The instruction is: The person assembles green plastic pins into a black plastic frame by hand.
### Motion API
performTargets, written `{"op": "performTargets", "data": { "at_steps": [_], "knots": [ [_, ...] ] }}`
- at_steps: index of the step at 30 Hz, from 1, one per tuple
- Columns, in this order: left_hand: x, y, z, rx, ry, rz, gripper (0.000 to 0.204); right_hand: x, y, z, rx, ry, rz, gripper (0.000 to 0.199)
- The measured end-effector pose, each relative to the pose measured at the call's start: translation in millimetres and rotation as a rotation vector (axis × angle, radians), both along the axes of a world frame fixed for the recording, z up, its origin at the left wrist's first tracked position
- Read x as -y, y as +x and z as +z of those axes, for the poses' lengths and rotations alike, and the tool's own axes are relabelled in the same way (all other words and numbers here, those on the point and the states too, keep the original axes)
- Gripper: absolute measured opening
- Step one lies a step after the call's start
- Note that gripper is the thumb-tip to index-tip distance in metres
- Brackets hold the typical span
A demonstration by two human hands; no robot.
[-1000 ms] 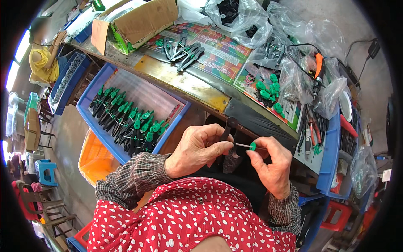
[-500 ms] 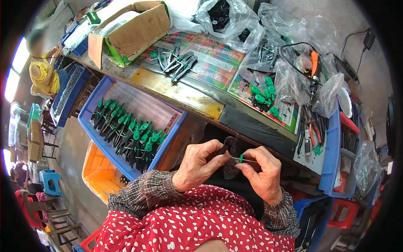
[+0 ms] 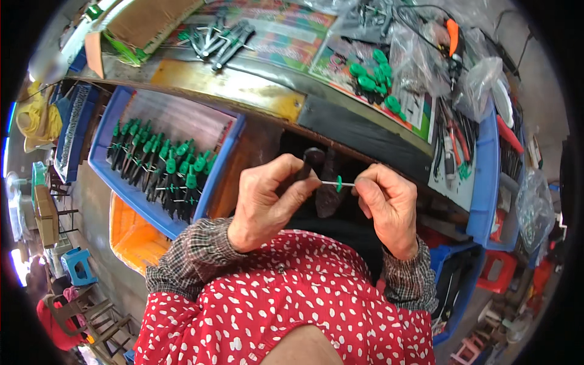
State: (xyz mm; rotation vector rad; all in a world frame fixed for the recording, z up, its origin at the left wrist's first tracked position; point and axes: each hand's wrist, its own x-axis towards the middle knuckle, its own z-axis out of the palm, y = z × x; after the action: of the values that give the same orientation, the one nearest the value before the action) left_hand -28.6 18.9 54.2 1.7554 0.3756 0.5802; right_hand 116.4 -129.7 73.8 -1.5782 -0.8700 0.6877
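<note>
My left hand (image 3: 267, 201) and my right hand (image 3: 389, 204) pinch the two ends of a thin metal pin (image 3: 338, 183) that carries a small green plastic piece at its middle. The left hand also wraps a dark handle that sticks up above its fingers. Both hands hover in front of my body, below the workbench edge (image 3: 365, 131). To the left, a blue tray (image 3: 131, 188) holds several tools with black and green handles (image 3: 167, 173).
An orange crate (image 3: 131, 234) sits under the blue tray. On the bench lie loose green caps (image 3: 371, 79), a pile of dark metal tools (image 3: 222, 39), a cardboard box (image 3: 149, 21) and clear plastic bags (image 3: 426, 55). Blue bins (image 3: 490, 182) stand at the right.
My hands have drawn closer together and nearer my body. The green piece now sits on the pin between both hands instead of at my right fingertips.
</note>
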Motion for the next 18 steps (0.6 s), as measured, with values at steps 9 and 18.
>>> {"op": "performTargets", "data": {
  "at_steps": [9,18],
  "knots": [
    [0.1,-1.7,-1.0,-0.072,-0.005,-0.020,0.006,2.6,-1.8,-3.9,-0.118,0.035,0.012,0.011],
    [2.6,-1.8,-6.9,-0.073,0.017,-0.043,0.005,5.6,0.0,-7.2,-0.131,0.075,0.047,0.006]
  ]
}}
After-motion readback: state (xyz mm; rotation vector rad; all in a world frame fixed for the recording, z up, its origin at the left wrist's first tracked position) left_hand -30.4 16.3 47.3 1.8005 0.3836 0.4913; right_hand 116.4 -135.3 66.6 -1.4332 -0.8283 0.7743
